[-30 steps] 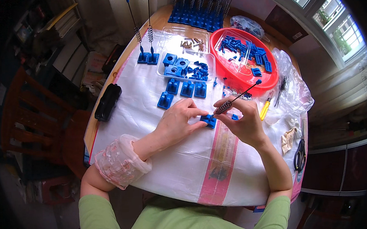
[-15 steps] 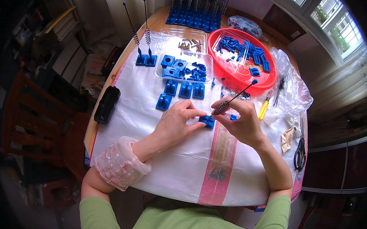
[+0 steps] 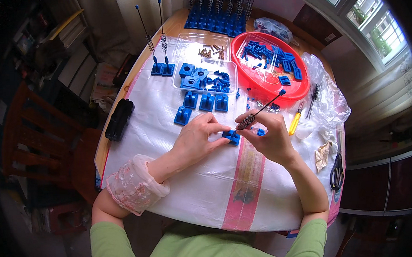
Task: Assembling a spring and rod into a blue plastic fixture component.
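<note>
My left hand [image 3: 200, 134] pinches the left side of a small blue plastic base [image 3: 232, 137] that lies on the white table cover. From the right, my right hand [image 3: 272, 136] closes thumb and fingers on a dark coil spring [image 3: 246, 121]. A thin black rod with a blue ball tip [image 3: 282, 92] runs up and right out of that spring. The spring's lower end meets the top of the base, and my fingertips hide the joint. Another small blue piece [image 3: 260, 131] lies under my right palm, partly covered.
Beyond my hands are several blue bases [image 3: 207, 102], a clear tray of blue parts [image 3: 234, 87] and a red basin [image 3: 305, 88]. Two finished-looking spring stands [image 3: 167, 69] rise at far left. A yellow screwdriver [image 3: 294, 123], scissors [image 3: 336, 173] and black case [image 3: 120, 119] lie near the edges.
Both hands keep nearly the same pinch on the base and spring. The whole view has shifted slightly; little else differs.
</note>
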A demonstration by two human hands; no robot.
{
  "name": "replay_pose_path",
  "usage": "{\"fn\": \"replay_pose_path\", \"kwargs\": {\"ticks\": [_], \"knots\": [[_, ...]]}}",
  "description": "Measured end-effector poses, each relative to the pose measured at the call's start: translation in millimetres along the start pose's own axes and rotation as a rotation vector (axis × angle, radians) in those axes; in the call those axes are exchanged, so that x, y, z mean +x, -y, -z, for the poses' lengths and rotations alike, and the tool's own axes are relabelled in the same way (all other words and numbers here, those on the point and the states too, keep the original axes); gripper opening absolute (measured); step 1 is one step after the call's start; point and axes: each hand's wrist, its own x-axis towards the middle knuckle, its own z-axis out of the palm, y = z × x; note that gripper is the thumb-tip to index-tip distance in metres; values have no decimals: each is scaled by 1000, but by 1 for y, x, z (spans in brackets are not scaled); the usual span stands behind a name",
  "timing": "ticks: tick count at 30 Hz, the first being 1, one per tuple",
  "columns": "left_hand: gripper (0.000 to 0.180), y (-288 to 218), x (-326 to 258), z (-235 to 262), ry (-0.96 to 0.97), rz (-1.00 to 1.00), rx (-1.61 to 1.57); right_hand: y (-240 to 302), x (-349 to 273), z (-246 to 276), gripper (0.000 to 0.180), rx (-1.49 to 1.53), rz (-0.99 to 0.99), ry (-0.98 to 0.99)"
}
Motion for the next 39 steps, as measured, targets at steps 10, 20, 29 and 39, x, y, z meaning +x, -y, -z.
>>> {"fn": "replay_pose_path", "kwargs": {"ticks": [10, 20, 29, 39], "knots": [[31, 0, -1, -1, -17, -11, 3, 1, 0, 0, 21, -17, -9, 5], [30, 2, 0, -1, -21, -13, -2, 3, 1, 0, 22, -15, -12, 4], [30, 0, 0, 0, -5, 0, 0, 1, 0, 0, 22, -8, -18, 10], [30, 1, 0, -1, -4, -2, -4, 2, 0, 0, 22, -14, -21, 18]]}}
